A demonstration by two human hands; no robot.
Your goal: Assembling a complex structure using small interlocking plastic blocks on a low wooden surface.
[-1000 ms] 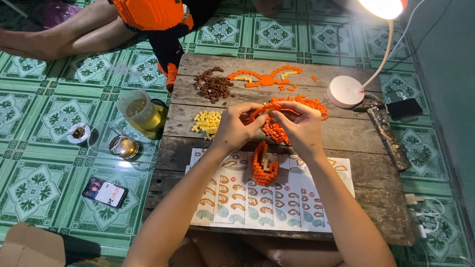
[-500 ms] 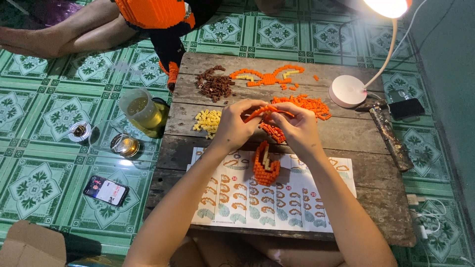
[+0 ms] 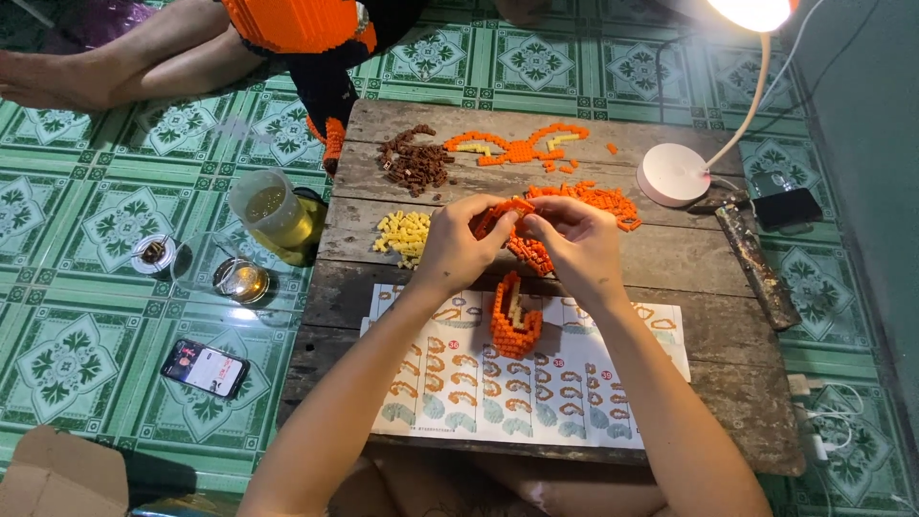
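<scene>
Over the middle of a low wooden table [image 3: 670, 258], my left hand [image 3: 458, 241] and my right hand [image 3: 574, 239] meet, both pinching a small orange brick piece [image 3: 522, 244] built from tiny blocks. Just below them an orange curved brick assembly [image 3: 515, 316] stands on a printed instruction sheet [image 3: 574, 383]. A pile of loose orange bricks [image 3: 593, 198] lies behind my right hand. Small yellow bricks [image 3: 402, 235] lie left of my left hand, and brown bricks [image 3: 414, 165] sit farther back.
A flat orange and yellow brick shape [image 3: 517, 148] lies at the table's far edge. A white desk lamp [image 3: 675, 172] stands at the right. A large orange and black brick model [image 3: 316, 38] rests by another person's legs [image 3: 105, 57]. A jug [image 3: 273, 211], phone [image 3: 204, 368] and cup [image 3: 241, 280] sit on the tiled floor.
My hands stay together over the orange piece, with only small finger movements. The rest of the table looks the same.
</scene>
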